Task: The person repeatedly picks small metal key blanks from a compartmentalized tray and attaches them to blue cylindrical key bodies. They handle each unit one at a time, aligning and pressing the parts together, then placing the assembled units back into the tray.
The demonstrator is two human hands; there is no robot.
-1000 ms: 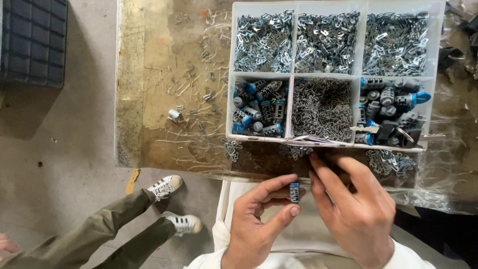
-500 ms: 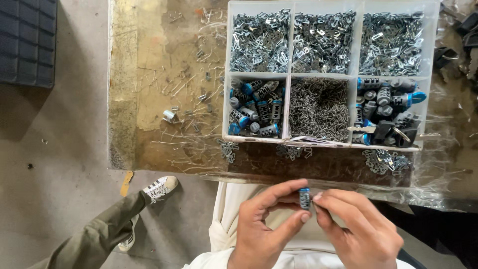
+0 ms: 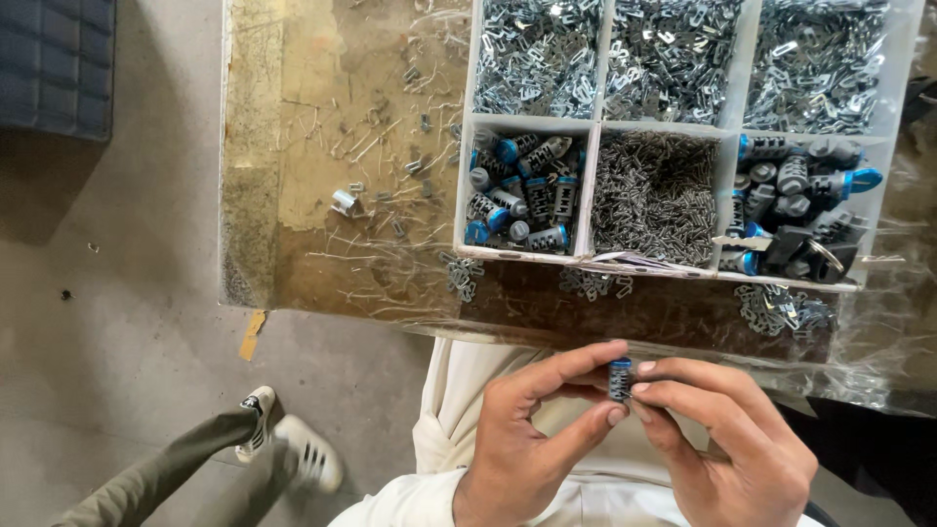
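The person holds a small grey cylinder part with a blue cap [image 3: 620, 379] between both hands, in front of the body and just below the near edge of the desk [image 3: 293, 224]. The left hand [image 3: 532, 439] pinches it with thumb and forefinger, and the right hand [image 3: 727, 444] pinches it from the other side with its fingertips [image 3: 646, 369]. On the desk stands a white compartment tray [image 3: 591, 185]. Its near left compartment holds more grey and blue cylinders [image 3: 517, 190], the middle one holds thin wire pins [image 3: 656, 195], and the far compartments hold shiny metal clips [image 3: 673, 59]. Loose pins and one small metal sleeve [image 3: 344, 202] lie on the bare desk at the left. On the floor at lower left, another person's legs with white shoes [image 3: 293, 444] are visible.
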